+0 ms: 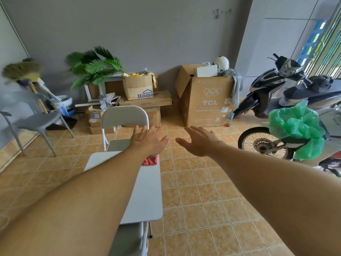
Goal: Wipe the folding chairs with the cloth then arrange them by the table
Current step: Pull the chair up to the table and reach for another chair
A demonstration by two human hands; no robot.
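Note:
A grey folding chair (pixel 124 117) stands unfolded at the far end of a small white table (pixel 147 191). A second grey folding chair (pixel 129 239) shows under the table's near end, mostly hidden by my left arm. A red cloth (pixel 152 161) lies on the table's far right part, partly covered by my left wrist. My left hand (pixel 149 140) is stretched out flat above the cloth, fingers apart, holding nothing. My right hand (pixel 198 141) reaches forward over the tiled floor, also with spread fingers and nothing in it.
A grey plastic chair (pixel 39 121) and brooms (pixel 24 72) stand at the left. Cardboard boxes (pixel 206 102) and a plant (pixel 94 66) line the back wall. A motorbike wheel (pixel 263 143) with a green bag (pixel 297 130) and a scooter (pixel 273 84) stand on the right.

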